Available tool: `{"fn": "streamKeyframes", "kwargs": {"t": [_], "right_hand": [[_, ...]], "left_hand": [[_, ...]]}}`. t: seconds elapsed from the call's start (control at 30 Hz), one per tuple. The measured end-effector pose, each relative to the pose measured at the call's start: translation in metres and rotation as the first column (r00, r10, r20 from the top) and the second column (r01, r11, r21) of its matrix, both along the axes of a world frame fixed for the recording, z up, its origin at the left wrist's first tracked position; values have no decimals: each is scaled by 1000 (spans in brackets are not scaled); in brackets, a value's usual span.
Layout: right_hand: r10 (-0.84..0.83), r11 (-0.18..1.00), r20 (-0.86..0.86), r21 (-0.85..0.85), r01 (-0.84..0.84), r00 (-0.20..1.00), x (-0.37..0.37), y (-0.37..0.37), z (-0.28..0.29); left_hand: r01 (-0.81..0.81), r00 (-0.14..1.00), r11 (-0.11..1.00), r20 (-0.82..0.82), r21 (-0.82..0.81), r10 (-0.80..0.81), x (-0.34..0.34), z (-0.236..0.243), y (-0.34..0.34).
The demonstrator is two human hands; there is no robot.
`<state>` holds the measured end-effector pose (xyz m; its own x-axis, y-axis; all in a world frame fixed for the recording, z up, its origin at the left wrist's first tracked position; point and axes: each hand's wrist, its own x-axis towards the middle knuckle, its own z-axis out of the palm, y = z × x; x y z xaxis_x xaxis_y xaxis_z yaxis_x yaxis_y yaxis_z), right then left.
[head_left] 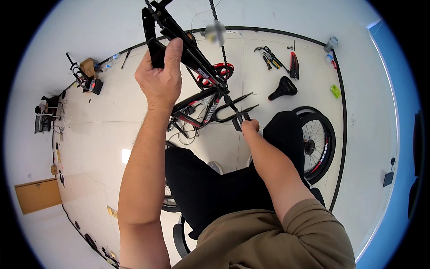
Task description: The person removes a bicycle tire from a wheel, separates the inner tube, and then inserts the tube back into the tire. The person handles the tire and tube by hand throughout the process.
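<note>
My left hand (pixel 159 76) is closed around a black upper tube (pixel 188 49) of an upended bicycle frame (pixel 188 116), near its top. A chain (pixel 223 54) hangs down beside that tube to a red and black chainring (pixel 227 71). My right hand (pixel 249 127) is wrapped on a black pedal (pixel 238 120) at the end of the crank arm, lower down. Its fingers are partly hidden behind the pedal. Cables hang loosely under the frame, beside a black fork-shaped part (pixel 219 117).
Wheels (pixel 320 148) lie either side of my legs. A saddle (pixel 282 89), pliers and hammer (pixel 268 56), a red-black part (pixel 294 65) and bottles (pixel 330 45) lie toward the back right. Further bike parts (pixel 89 83), a chair (pixel 45 114) and a cardboard sheet (pixel 38 195) are left.
</note>
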<state>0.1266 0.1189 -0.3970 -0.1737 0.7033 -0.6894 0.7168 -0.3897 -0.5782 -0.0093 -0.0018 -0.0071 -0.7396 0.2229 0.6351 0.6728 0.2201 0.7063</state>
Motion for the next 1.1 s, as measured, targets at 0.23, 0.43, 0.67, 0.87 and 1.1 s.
{"fn": "streamKeyframes", "kwargs": {"t": [0.23, 0.43, 0.67, 0.87, 1.1], "right_hand": [[285, 921, -189, -217, -323, 940, 12, -4, 13], [465, 826, -312, -184, -533, 828, 12, -43, 51], [455, 698, -548, -270, -663, 702, 13, -70, 110], [37, 576, -723, -549, -605, 690, 20, -65, 182], [-378, 462, -746, -665, -587, 548, 34, -30, 207]], "left_hand": [[68, 996, 991, 53, 112, -75, 3, 0, 4], [109, 985, 975, 110, 191, -132, 7, 3, 7], [41, 987, 990, 152, 136, -61, 10, 4, 6], [39, 989, 993, 139, 108, -54, 11, 5, 4], [40, 990, 992, 128, 122, -56, 8, 1, 3]]}}
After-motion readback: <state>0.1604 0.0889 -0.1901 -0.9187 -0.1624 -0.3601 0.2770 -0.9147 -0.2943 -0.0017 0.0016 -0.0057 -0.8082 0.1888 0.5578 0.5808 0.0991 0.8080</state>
